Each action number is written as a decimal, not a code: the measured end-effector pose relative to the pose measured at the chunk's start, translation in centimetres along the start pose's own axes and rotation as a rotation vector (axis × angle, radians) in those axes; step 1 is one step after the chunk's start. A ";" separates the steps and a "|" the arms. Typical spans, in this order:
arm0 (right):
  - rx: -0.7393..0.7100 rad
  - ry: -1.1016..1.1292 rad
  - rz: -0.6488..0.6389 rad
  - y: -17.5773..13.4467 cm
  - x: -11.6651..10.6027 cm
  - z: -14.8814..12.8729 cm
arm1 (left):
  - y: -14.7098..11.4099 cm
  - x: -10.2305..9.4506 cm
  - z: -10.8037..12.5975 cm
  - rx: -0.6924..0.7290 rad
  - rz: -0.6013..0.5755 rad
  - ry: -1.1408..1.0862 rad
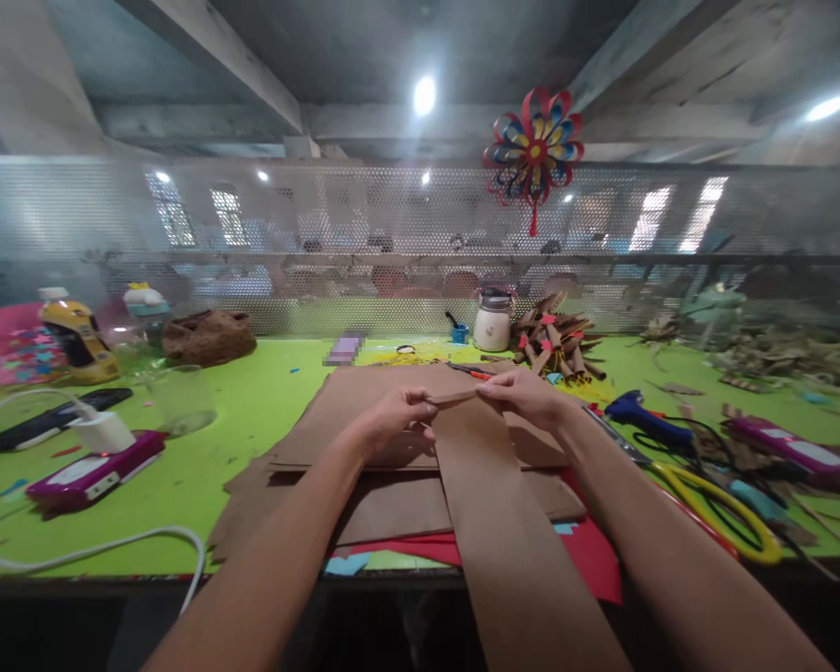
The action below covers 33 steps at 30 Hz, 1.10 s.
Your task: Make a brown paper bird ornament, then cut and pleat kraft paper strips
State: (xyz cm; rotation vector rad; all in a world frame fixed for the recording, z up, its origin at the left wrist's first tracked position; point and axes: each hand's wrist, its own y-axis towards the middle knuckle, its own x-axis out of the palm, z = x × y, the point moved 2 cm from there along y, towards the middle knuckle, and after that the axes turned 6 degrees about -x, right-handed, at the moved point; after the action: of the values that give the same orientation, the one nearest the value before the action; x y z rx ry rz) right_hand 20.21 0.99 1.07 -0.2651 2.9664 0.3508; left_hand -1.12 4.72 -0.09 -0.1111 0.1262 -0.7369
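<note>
A long strip of brown paper (494, 504) runs from between my hands down over the table's front edge. Its far end is folded or rolled into a narrow band. My left hand (400, 415) pinches the left corner of that band, fingers closed. At the right corner, my right hand (525, 392) grips the same strip between thumb and fingers. Beneath lies a stack of brown paper sheets (364, 401), with red paper (598, 560) sticking out below. Small red-handled scissors (472, 371) rest on the stack just beyond my right fingers.
To the right lie large yellow-handled scissors (724, 513), a blue glue gun (648, 418) and a purple power strip (791, 448). Rolled brown paper pieces (560, 341) and a jar (494, 322) stand at the back. On the left are another power strip (98, 471), a clear cup (186, 401) and a white cable (112, 553).
</note>
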 end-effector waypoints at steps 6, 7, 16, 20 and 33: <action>-0.053 0.023 0.088 0.3 -0.1 0.5 | 0.3 -0.5 0.3 0.124 0.120 -0.033; -0.062 0.027 0.093 0.4 0.0 0.6 | 0.4 -0.5 0.3 0.133 0.135 -0.037; -0.200 -0.195 0.071 0.8 0.6 1.4 | 0.6 -1.3 0.4 0.191 0.301 0.056; -0.343 -0.490 0.124 0.2 2.0 0.4 | 0.7 -0.9 0.4 0.171 0.252 0.170; -0.521 -0.696 0.066 -1.2 5.6 -1.2 | 0.2 0.0 0.1 0.141 0.077 0.003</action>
State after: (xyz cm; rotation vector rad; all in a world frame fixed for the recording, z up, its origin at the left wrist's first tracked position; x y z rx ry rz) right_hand 14.86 -1.32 1.04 -0.0700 2.1638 0.9912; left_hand -0.95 4.89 0.02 0.0287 0.0804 -0.6673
